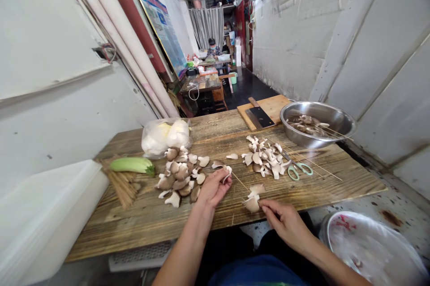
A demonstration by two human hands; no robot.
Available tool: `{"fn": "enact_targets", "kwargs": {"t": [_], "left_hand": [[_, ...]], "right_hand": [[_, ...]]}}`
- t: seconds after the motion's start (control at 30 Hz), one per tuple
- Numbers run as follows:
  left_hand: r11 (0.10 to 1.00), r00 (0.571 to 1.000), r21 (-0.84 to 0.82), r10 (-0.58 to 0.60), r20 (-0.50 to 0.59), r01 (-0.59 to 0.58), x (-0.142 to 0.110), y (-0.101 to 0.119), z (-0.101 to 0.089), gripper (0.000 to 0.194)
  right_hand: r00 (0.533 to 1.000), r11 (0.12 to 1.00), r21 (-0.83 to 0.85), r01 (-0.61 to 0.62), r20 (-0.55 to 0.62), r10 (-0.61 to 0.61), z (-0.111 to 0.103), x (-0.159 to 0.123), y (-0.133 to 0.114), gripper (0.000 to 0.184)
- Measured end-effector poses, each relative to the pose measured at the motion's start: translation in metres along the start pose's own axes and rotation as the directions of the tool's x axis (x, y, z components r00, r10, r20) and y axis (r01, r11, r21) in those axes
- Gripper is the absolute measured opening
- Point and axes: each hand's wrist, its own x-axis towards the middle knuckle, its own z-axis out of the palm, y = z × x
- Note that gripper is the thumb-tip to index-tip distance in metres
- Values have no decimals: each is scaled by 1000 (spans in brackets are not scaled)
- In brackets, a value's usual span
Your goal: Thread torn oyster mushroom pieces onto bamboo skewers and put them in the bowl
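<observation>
My left hand is closed on a piece of oyster mushroom, held above the table. A thin wooden skewer slants from beside that piece down towards my right hand. Oyster mushroom pieces are threaded on the skewer, and the right fingers pinch at their lower end; the skewer's near end is hidden there. Left of my left hand lies a pile of whole oyster mushrooms. Beyond my hands sits another heap of mushroom pieces, with green-handled scissors and loose skewers beside it.
A steel bowl with mushrooms and skewers stands back right, near a cleaver on a cutting board. At left are a bagged bundle, a green squash, more skewers and a white box. A lined bucket stands lower right.
</observation>
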Motion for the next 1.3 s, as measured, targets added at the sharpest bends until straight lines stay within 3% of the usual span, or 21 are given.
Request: {"fn": "enact_targets", "kwargs": {"t": [0.7, 1.1, 1.3], "left_hand": [[986, 994, 153, 54, 95, -68, -9, 4, 7, 21], [963, 989, 268, -74, 130, 37, -24, -34, 15, 17], [970, 984, 242, -50, 168, 8, -22, -29, 12, 28]], "right_hand": [[1000, 1000, 10, -13, 0, 13, -1, -2, -2, 30], [998, 1000, 21, -10, -55, 12, 7, 7, -3, 29], [995, 998, 65, 16, -102, -10, 11, 14, 2, 29]]}}
